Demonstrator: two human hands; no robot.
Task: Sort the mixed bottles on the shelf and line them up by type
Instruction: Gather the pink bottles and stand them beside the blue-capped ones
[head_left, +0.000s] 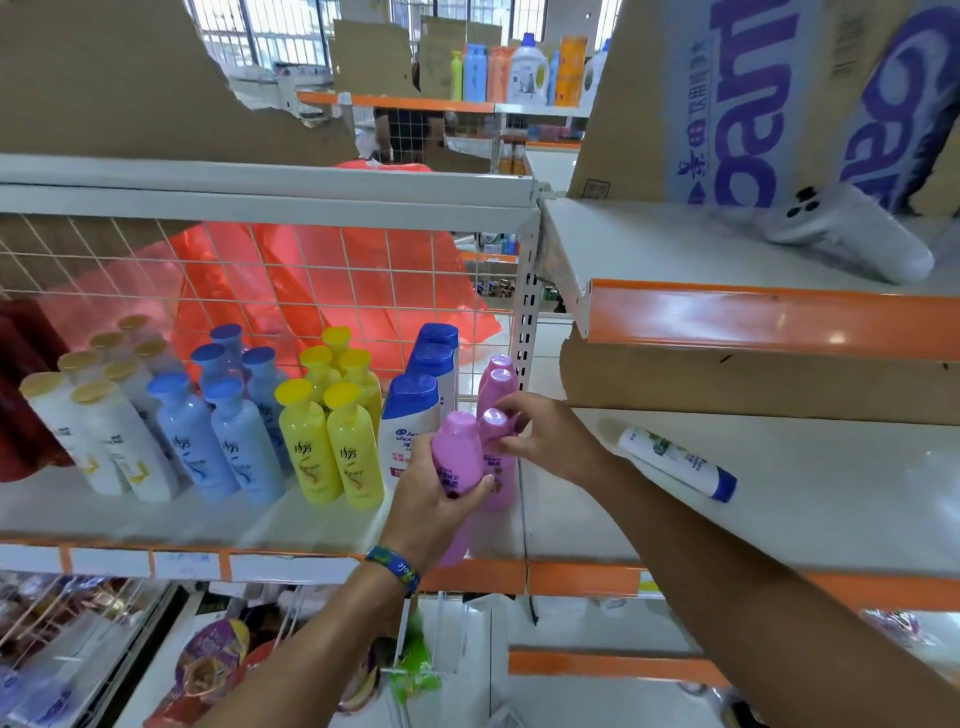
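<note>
Bottles stand in rows by colour on the white shelf (218, 525): white with gold caps (111, 441), light blue (228, 447), yellow (332, 441), white with dark blue caps (415, 410), and pink ones (498, 379) at the right end. My left hand (434, 506) is shut around a pink bottle (457, 457), held upright just in front of the shelf edge. My right hand (545, 436) grips the cap end of a second pink bottle (496, 486) standing on the shelf beside it.
A white tube with a blue cap (675, 462) lies on the neighbouring shelf to the right. A phone (852, 234) lies on the upper right shelf by a cardboard box (769, 98). A wire grid with red plastic bags (311, 291) backs the shelf. Dark red bottles (21, 395) stand far left.
</note>
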